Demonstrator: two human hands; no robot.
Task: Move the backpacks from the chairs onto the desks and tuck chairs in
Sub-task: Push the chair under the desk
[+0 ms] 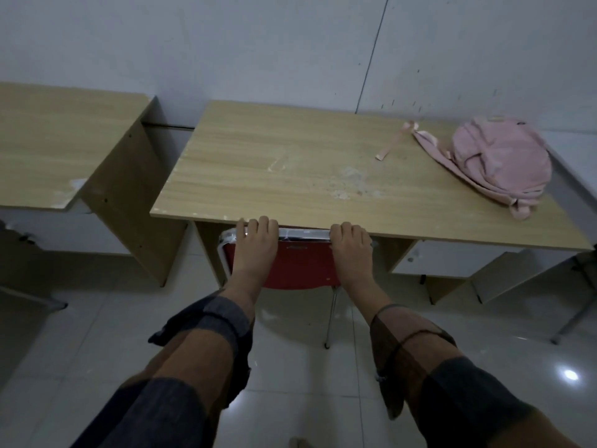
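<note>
Red plastic chair with a chrome tube frame (300,263): pushed most of the way under the light wood-grain desk (290,163), top rail of the backrest just beside the desk's front edge, seat hidden beneath. Stiff and fairly light by the look of it, likely to slide readily on the glossy pale floor tiles (290,367); best held at the top rail, where the grip already sits. Backrest faces the camera, long axis of the rail parallel to the desk's front edge, seat pointing toward the wall. Left hand (255,244) curled over the rail's left end, fingers wrapped and pressed together; right hand (350,245) clamped likewise at the right end. Hard to tell in the dim light whether the rail touches the desk edge. Soft pink fabric backpack (497,163), slumped on its side at the desk's far right corner, strap trailing left, limp and light. Second wood-grain desk (55,143) apart to the left.
</note>
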